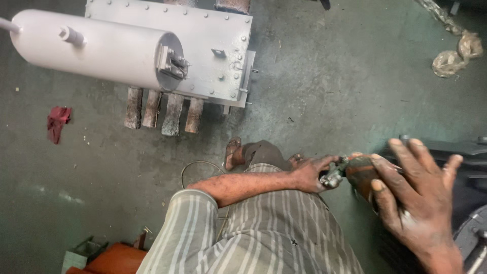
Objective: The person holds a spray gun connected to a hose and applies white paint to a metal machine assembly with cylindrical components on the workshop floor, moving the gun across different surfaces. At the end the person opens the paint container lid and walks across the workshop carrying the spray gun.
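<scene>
My left hand [308, 173] reaches across my striped shirt and is closed around a small metal fitting [332, 178]. The fitting sits at the end of a rust-orange rounded part [359, 172]. My right hand [420, 200] lies over that part from the right, close to the camera. Its fingers are spread and straight and its thumb rests on the orange surface. Most of the part is hidden under this hand. My sandalled foot [232, 152] shows just above my left forearm.
A grey-painted tank [96, 48] and a riveted grey box [213, 30] rest on wooden blocks [162, 109] at the top left. On the concrete floor lie a red rag [57, 122] and crumpled plastic [451, 58]. Dark machine parts [456, 147] stand on the right, and an orange object [114, 259] at the bottom left.
</scene>
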Demonstrator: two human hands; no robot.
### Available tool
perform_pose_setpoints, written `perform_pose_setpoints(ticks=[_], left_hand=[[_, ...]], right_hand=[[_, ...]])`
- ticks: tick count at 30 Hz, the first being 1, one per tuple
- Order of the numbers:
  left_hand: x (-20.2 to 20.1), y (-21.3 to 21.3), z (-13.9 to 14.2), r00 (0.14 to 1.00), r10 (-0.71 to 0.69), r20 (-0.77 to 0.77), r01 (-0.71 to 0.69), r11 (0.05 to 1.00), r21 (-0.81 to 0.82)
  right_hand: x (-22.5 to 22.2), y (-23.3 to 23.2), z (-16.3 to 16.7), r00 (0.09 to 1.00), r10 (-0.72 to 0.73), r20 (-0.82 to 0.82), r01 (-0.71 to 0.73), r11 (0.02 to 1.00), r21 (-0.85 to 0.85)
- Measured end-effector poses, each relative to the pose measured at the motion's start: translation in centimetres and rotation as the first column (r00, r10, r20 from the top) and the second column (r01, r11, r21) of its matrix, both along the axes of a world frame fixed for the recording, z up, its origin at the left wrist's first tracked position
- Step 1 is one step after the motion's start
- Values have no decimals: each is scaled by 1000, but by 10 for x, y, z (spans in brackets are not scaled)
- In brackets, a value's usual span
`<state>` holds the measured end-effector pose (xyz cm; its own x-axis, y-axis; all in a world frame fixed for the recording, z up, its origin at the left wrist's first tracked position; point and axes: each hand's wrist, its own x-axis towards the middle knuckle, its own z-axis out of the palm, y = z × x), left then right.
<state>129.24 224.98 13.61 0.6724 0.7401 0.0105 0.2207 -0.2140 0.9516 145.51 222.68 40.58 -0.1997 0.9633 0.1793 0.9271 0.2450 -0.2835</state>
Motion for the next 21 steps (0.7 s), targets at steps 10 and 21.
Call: perform_pose_setpoints(ticks=[10,21], left_hand=[[29,21,8,993,37,110,-28,996,-79],[88,93,-3,999,8,-49,-15,987,-161]], right_hand=[[62,47,10,700,705,-113,-707,706,20],[100,118,-16,804,594,-14,-591,802,88]])
